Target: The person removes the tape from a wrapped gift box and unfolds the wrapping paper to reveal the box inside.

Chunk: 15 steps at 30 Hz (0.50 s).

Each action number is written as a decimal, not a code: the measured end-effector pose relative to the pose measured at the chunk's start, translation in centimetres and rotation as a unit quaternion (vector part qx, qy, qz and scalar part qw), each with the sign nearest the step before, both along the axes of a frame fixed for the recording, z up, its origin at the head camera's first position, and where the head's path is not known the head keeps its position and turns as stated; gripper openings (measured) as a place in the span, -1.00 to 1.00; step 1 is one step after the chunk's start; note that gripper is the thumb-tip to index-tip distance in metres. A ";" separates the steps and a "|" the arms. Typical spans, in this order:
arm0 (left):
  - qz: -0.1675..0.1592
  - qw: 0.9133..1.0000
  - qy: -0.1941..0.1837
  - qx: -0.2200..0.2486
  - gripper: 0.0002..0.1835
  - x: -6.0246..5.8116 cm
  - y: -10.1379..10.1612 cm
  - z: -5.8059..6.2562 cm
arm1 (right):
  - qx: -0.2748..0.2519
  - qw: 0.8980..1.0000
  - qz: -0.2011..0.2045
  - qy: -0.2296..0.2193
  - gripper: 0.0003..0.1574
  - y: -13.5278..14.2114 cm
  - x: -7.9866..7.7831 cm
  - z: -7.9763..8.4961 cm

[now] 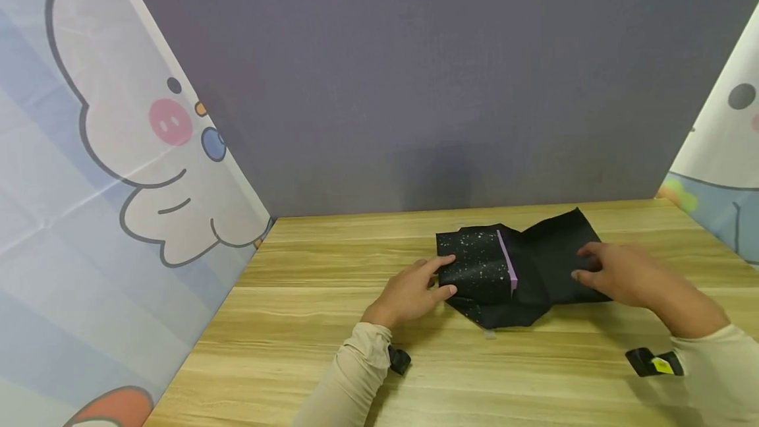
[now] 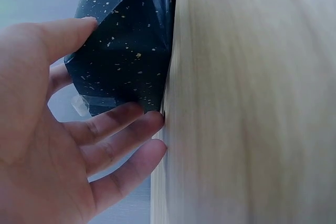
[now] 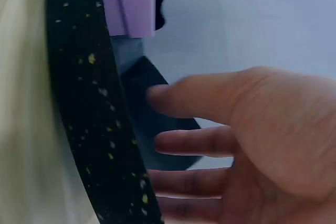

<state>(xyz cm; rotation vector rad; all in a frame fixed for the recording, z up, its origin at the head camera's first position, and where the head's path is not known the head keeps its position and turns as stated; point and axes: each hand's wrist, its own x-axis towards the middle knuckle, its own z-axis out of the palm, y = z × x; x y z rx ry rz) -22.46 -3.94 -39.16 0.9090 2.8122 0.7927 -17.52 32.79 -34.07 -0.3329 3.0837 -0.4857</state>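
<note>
A purple box [image 1: 507, 259] lies partly wrapped in black wrapping paper [image 1: 474, 262] with pale and gold specks. Only a narrow purple side shows in the head view; more of the box [image 3: 137, 4] appears in the right wrist view. My left hand [image 1: 410, 290] holds the wrapped left end, thumb and index finger on it. Its other fingers [image 2: 123, 148] are loosely bent near the tabletop. At the right, the paper's plain black inner side [image 1: 554, 262] spreads out as a flap. Over that flap's right end is my right hand [image 1: 634, 279], fingers apart; contact with the paper is unclear.
The parcel rests on a wood-grain table [image 1: 284, 321]. A grey panel [image 1: 415, 84] stands along the back edge, and cartoon-print cloths [image 1: 77, 216] hang at both sides. Clear tape [image 2: 97, 100] sticks to the paper's left end. A small pale piece [image 1: 489, 334] lies by its front edge.
</note>
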 end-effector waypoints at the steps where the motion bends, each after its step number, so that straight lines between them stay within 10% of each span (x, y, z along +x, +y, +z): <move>1: 0.002 1.000 -0.002 0.000 -0.38 0.0 0.0 0.0 | 0.008 1.000 0.005 -0.018 -0.30 0.1 -0.1 -0.2; 15: 0.002 1.000 -0.002 0.015 -0.35 -0.1 -0.1 -0.1 | 0.038 0.997 0.013 -0.065 0.34 -0.3 -0.4 -3.0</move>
